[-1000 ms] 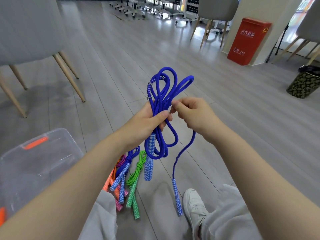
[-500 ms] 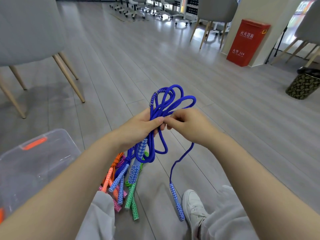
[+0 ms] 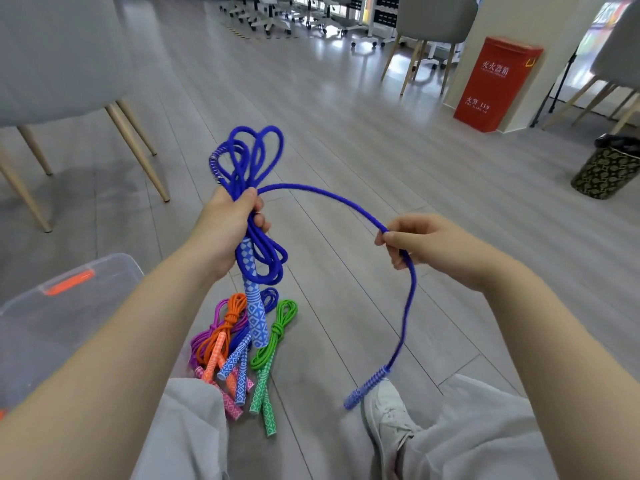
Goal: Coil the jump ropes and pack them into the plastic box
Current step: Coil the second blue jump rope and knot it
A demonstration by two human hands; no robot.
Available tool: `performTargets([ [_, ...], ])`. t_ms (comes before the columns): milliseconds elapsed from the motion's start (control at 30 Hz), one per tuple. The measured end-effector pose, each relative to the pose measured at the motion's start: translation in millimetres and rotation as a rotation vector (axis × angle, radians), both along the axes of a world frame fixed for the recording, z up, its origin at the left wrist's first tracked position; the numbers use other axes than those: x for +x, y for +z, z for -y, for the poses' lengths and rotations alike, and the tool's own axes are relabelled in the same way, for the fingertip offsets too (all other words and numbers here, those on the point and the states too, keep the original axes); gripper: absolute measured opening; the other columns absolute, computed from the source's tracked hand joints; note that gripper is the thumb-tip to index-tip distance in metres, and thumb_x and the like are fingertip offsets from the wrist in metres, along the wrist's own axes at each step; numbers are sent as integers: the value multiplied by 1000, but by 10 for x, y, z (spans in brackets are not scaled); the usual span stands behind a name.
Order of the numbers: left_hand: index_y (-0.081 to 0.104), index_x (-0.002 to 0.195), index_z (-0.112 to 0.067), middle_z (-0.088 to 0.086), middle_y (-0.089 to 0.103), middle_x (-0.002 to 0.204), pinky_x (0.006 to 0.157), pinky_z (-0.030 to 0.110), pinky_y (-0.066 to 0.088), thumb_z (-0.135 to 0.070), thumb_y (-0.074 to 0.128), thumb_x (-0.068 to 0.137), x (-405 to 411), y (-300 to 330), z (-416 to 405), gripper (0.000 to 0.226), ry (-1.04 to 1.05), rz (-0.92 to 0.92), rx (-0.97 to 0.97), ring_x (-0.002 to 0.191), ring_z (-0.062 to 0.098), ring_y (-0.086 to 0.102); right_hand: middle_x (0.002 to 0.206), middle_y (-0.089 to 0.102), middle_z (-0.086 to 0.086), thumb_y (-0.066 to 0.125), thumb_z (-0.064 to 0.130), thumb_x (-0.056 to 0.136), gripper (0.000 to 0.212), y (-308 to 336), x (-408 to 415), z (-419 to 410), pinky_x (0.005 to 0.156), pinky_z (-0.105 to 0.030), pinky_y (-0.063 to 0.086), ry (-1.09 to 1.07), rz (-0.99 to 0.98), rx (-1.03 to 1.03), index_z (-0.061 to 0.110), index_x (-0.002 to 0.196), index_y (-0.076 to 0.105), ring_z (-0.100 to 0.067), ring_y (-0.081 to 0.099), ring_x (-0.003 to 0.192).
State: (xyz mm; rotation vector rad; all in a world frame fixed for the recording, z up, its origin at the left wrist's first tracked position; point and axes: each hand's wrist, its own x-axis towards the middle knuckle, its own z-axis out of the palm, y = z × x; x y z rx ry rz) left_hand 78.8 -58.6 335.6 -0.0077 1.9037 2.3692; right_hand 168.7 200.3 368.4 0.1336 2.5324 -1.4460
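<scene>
Head view: I sit above a grey plank floor (image 3: 346, 140).
Plastic box (image 3: 52, 306): lower left, beside my left arm.
Blue jump rope (image 3: 256, 157): centre frame, loops bunched in my left hand (image 3: 225, 230), grip closed.
Right hand (image 3: 415, 240): grip pinching the rope's loose tail.
Coiled ropes (image 3: 242, 341): on floor, bottom centre.

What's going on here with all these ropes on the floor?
A person is coiling a blue jump rope. The left hand clutches the gathered loops with one handle hanging below, while the right hand pinches the loose tail out to the side; its handle dangles near a white shoe. Several already coiled ropes, orange, purple, blue and green, lie on the floor beside the clear plastic box. I can see none inside the box.
</scene>
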Motion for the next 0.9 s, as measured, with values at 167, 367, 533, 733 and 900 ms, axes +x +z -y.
performTargets([
  [167, 52, 119, -8, 6, 68, 97, 68, 30, 52, -6, 44, 100, 182, -19, -201, 21, -215, -59, -122, 55, 9, 48, 94, 68, 0, 58, 24, 96, 18, 37, -27, 176, 81, -28, 59, -78, -158, -59, 16, 98, 73, -12, 63, 87],
  [367, 48, 130, -15, 4, 68, 118, 75, 33, 51, -4, 44, 99, 308, -15, -387, 33, -440, -130, -130, 61, 10, 50, 81, 68, -4, 60, 23, 94, 18, 124, -114, 370, 68, -20, 56, -182, -302, -94, 12, 96, 74, -8, 61, 68],
  [533, 48, 128, -17, 6, 62, 81, 77, 38, 50, -8, 48, 98, 355, -17, -466, 31, -505, -173, -154, 66, 14, 54, 84, 72, -16, 63, 8, 91, 15, 123, -159, 505, 69, -23, 59, -227, -325, -245, -2, 100, 69, -15, 72, 70],
  [733, 49, 110, -27, -9, 62, 72, 76, 42, 54, -11, 46, 98, 379, -28, -451, 20, -524, -231, -365, 69, 15, 54, 76, 71, -14, 69, 2, 83, 13, 44, -188, 598, 59, -27, 59, -315, -382, -229, -1, 93, 62, -15, 68, 59],
  [900, 51, 104, -24, -8, 55, 65, 67, 33, 53, -14, 50, 96, 369, -28, -415, 13, -460, -239, -438, 61, 12, 52, 83, 72, -17, 66, -1, 85, 15, -33, -206, 573, 66, -28, 59, -253, -286, -337, -3, 100, 62, -19, 69, 68],
])
